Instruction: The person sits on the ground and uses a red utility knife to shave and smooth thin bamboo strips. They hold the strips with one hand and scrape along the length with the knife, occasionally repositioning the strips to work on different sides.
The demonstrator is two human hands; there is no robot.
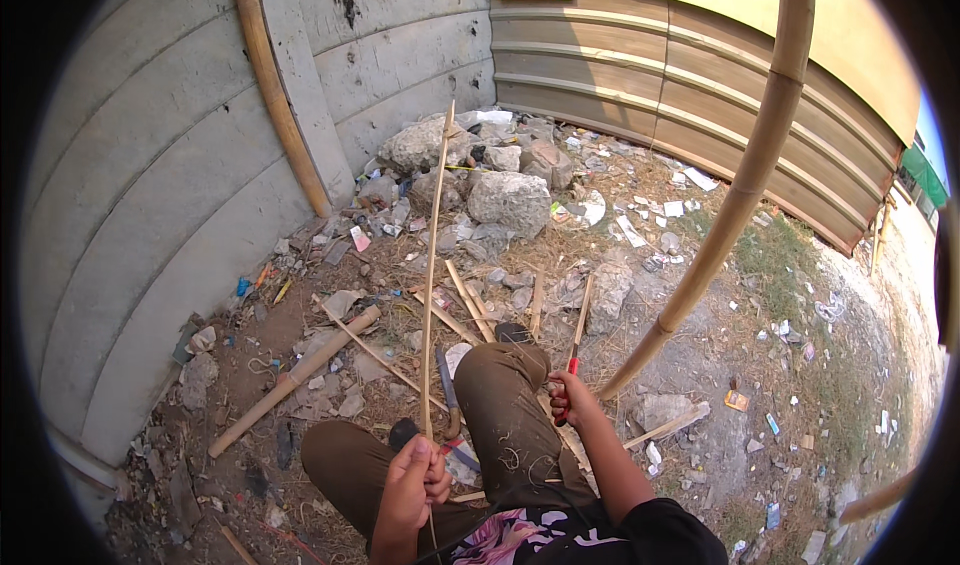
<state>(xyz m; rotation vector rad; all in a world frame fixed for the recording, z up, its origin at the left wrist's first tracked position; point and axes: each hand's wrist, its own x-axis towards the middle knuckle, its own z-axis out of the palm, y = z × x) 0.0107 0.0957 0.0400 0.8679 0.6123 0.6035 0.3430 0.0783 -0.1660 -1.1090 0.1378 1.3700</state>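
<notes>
My left hand (415,477) is closed round the lower part of a long, thin bamboo strip (432,265), which stands nearly upright and reaches toward the rocks. By my right knee, my right hand (573,399) grips a slim red-handled tool (573,363); whether it is a knife cannot be made out. A short bamboo piece (584,300) lines up just beyond the tool, and I cannot tell if they touch. Between my legs lies a dark, blade-like tool with a brown wooden handle (453,421), partly hidden by my left hand and the strip.
A thick bamboo pole (725,220) slants up on the right. A cut bamboo length (295,380) lies left of my legs. Split pieces (470,300) are scattered ahead, before large rocks (508,203) and litter. A concrete wall (160,165) and a ribbed metal fence (620,70) close the corner.
</notes>
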